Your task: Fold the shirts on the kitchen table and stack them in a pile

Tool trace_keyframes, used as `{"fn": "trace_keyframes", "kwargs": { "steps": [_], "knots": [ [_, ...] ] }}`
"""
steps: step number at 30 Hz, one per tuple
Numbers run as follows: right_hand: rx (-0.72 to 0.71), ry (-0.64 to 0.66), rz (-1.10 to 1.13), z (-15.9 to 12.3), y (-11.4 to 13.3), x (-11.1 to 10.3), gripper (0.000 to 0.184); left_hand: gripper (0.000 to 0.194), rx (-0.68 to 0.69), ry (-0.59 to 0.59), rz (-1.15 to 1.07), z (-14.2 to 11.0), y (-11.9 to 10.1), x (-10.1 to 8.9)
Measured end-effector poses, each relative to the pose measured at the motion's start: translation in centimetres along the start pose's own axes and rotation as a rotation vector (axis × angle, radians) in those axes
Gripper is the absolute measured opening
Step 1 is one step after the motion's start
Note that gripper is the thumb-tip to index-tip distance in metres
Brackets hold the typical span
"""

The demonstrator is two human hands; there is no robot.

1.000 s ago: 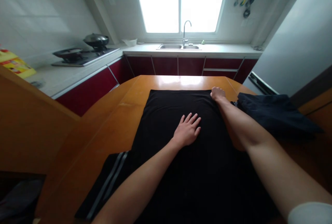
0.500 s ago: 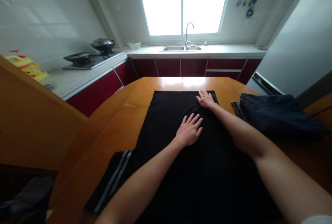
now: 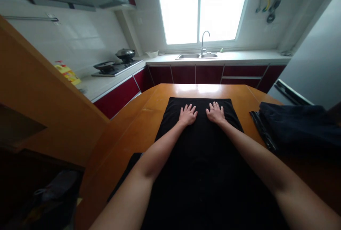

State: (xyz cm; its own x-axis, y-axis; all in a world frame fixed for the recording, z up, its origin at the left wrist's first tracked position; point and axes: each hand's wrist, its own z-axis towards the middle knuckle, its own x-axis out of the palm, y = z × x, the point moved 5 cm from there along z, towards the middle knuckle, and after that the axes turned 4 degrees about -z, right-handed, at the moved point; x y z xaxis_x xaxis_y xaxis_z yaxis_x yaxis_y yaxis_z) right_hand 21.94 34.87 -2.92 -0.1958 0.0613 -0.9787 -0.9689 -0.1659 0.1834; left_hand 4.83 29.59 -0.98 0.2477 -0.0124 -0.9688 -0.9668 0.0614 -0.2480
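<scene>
A black garment (image 3: 202,152) lies spread flat along the orange wooden table (image 3: 138,123), reaching from the table's far end toward me. My left hand (image 3: 187,114) rests palm down on its far part, fingers spread. Beside it, my right hand (image 3: 215,113) also lies flat with fingers apart, close to the garment's far edge. Neither hand grips the cloth.
A dark folded garment (image 3: 298,127) lies on the table to the right. A wooden panel (image 3: 39,98) rises at the left. Beyond the table run red cabinets (image 3: 213,74), a sink (image 3: 198,55) under the window, and a stove with pans (image 3: 114,65).
My left hand slid forward toward the garment's far edge. My right hand moved left from the far right corner and opened flat beside it. The view tilted up and back.
</scene>
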Motion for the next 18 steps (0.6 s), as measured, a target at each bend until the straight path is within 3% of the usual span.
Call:
{"fn": "trace_keyframes", "kwargs": {
  "steps": [5, 8, 10, 13, 15, 18],
  "knots": [
    [-0.005, 0.0, 0.009, -0.1, -0.2, 0.2, 0.066, 0.065, -0.199, -0.001, 0.038, 2.7, 9.3, -3.8],
    [-0.016, -0.001, 0.003, 0.0, -0.2, 0.2, 0.066, 0.065, -0.236, 0.02, 0.054, 3.4, 11.5, -5.0],
    [-0.013, 0.009, 0.002, 0.1, -0.2, 0.1, 0.067, 0.065, -0.224, 0.028, 0.065, 3.5, 10.8, -5.2],
    [-0.009, 0.029, 0.038, 0.2, -0.1, -0.5, 0.065, 0.063, -0.076, 0.029, 0.081, 2.2, 6.5, -4.9],
    [-0.048, 0.001, 0.082, -0.6, 0.3, -1.5, 0.062, 0.061, 0.122, 0.052, 0.066, -0.6, 2.6, -4.2],
    [-0.204, -0.082, 0.115, -4.2, 1.3, -2.9, 0.056, 0.06, 0.367, 0.136, -0.01, -7.5, -1.9, -2.4]
  ]
}}
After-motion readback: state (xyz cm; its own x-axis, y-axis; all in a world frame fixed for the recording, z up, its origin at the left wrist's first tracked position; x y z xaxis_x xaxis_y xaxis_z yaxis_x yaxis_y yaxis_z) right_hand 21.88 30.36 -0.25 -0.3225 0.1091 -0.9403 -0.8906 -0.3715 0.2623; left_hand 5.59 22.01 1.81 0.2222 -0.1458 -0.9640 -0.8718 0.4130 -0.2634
